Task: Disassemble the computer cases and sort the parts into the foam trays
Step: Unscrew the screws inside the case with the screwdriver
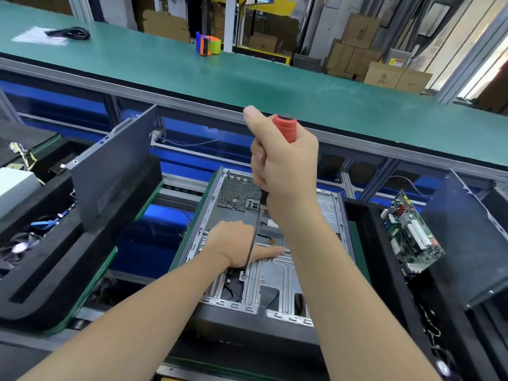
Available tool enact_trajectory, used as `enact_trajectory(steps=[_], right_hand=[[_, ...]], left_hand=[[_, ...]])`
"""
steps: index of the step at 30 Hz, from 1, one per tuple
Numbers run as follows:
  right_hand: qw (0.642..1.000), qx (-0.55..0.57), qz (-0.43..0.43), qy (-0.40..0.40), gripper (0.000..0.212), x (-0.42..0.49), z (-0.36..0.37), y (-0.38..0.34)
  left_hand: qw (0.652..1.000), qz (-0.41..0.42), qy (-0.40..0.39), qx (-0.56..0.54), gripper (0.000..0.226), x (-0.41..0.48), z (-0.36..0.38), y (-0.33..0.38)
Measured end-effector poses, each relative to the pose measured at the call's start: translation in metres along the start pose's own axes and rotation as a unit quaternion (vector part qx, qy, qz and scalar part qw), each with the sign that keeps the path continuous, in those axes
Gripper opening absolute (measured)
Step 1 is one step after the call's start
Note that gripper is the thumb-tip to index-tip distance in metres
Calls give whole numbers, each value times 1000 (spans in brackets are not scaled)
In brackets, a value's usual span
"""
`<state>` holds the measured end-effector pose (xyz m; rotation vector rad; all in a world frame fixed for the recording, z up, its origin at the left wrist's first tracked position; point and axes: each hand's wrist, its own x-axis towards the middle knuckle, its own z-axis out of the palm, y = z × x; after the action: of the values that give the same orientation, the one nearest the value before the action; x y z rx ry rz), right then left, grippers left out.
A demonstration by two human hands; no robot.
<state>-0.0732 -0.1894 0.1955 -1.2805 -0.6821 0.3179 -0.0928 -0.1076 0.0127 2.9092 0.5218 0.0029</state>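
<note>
right grip [283, 163]: clenched round the red handle of the screwdriver [286, 129], thumb up beside the handle top
screwdriver: near upright, shaft slants down-left, tip on a screw [243, 276] in the drive cage [277, 273]
left grip [233, 243]: rests on the drive cage just beside the shaft, thumb laid out along the plate; fingers drop past the cage edge, cannot tell if they hook it
computer case [203, 215]: side open, lying flat on the lower line below the tabletop [275, 86] near edge, between two foam trays
left foam tray [55, 257]: side panel [110, 171] standing tilted in it
right foam tray [365, 224]: motherboard [409, 235] leaning, second panel [467, 243] beside it
tabletop far edge: tape dispenser [209, 45]; black cable [68, 33] toward the far left corner
</note>
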Motion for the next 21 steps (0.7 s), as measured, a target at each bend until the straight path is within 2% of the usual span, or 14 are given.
enact_trajectory(steps=[2, 4, 5, 7, 8, 9, 11, 13, 15, 17, 19, 21], right_hand=[[988, 41, 22, -146, 42, 12, -9, 2], [952, 103, 41, -285, 38, 23, -16, 7], [923, 151, 50, -351, 36, 27, -18, 11], [841, 260, 71, -469, 25, 33, -19, 17], [802, 302, 80, -510, 18, 34, -19, 18], [777, 327, 82, -531, 15, 35, -19, 18], [765, 349, 77, -536, 18, 35, -24, 20], [784, 342, 76, -512, 17, 35, -27, 19], [833, 304, 71, -456, 19, 34, -27, 16], [891, 246, 24, -382, 18, 27, -22, 15], [950, 139, -36, -276, 10, 18, -18, 11], [980, 35, -81, -176, 7, 9, -14, 7]], left_hand=[[1000, -11, 26, -2, 98, 3, 6, -2], [999, -15, 43, -11, 99, 5, 10, -4], [999, -13, 44, -16, 99, 5, 11, -4], [999, -5, 39, -19, 98, 4, 11, -5], [999, -1, 38, -18, 97, 3, 10, -5], [999, 2, 38, -16, 96, 4, 10, -5], [999, 6, 39, -6, 96, 4, 9, -4], [999, 4, 40, 0, 98, 4, 10, -4], [999, -3, 37, -3, 100, 5, 10, -4], [999, -15, 35, -6, 101, 6, 11, -4], [999, -22, 34, -8, 99, 5, 11, -4], [999, -14, 30, 3, 96, 3, 9, -4]])
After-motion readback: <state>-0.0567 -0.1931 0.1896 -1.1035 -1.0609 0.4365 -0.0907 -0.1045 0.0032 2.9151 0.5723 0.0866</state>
